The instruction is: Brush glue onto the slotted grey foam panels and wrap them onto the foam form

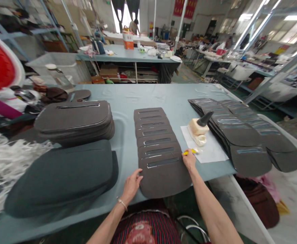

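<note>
Dark grey rounded panels [163, 181] lie overlapped in a row in front of me, each with a slot near its upper edge. Glossy lines edge these slots. My left hand [131, 184] is at the left edge of the nearest panel, its fingertips apart and touching the edge. At that panel's right edge, my right hand [189, 161] is closed around a brush with a yellow handle [188, 153]. Its whitish bristles point right, over a white sheet [214, 154]. On the sheet stands a cream glue bottle [197, 127] with a dark conical nozzle, beside a small whitish cup [200, 140].
Left of the row are a stack of slotted panels [74, 117], a dark padded piece [64, 178] and white strips [8, 169]. More overlapped panels [239, 128] lie at the right, over the table edge. Another blue table [112, 56] stands behind, with people farther off.
</note>
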The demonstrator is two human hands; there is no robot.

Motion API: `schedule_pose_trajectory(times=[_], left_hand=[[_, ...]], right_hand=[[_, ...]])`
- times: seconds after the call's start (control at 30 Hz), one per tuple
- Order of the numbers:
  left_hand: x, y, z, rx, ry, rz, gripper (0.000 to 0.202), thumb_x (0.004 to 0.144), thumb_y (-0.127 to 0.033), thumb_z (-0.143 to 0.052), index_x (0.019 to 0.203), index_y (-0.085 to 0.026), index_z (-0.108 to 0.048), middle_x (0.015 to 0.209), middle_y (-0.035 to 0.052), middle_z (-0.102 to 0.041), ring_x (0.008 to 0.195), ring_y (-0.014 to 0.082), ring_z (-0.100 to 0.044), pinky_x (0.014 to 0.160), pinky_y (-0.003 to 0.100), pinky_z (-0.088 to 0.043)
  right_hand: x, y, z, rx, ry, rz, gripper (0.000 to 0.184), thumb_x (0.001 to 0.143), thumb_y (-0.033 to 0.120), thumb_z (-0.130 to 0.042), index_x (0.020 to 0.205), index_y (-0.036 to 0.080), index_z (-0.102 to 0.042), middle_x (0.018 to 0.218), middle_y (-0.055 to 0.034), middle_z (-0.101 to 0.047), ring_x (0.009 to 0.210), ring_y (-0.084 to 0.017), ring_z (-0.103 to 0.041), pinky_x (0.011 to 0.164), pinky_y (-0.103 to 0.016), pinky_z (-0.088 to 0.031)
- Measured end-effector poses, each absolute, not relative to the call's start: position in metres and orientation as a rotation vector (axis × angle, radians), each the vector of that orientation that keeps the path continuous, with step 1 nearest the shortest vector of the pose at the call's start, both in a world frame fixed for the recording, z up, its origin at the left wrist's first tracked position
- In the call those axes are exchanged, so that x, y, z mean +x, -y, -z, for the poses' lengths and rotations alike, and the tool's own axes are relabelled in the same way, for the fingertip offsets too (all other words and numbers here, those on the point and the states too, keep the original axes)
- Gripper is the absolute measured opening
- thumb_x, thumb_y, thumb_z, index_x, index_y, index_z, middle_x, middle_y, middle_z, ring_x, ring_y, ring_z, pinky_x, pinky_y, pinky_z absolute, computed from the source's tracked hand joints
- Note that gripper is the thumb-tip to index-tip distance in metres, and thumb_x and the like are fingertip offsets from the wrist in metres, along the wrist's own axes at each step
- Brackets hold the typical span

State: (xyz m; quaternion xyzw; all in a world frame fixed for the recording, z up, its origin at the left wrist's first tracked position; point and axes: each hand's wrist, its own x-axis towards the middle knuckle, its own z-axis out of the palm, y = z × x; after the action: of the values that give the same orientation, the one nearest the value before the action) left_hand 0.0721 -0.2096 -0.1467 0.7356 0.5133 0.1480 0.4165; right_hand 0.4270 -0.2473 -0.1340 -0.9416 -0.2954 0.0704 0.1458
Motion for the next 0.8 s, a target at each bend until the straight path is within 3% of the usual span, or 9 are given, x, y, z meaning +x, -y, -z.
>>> schedule_pose_trajectory(times=[0.8], left_hand=[[0.0739,0.2117,0.1469,1.883,-1.294,-0.372,0.036,0.083,-0.030,-0.048,0.117,-0.023,-0.057,0.072,-0.0004,-0.065,0.069,0.0143,-0.060,0.070,0.025,-0.043]], right_hand=[[0.4258,0.2514,0.1349,-2.737,0.946,-0.218,0.023,0.086,0.024,-0.046,0.107,0.018,-0.054,0.080,-0.0040,-0.061,0.070,-0.015,-0.055,0.059,-0.024,-0.027]])
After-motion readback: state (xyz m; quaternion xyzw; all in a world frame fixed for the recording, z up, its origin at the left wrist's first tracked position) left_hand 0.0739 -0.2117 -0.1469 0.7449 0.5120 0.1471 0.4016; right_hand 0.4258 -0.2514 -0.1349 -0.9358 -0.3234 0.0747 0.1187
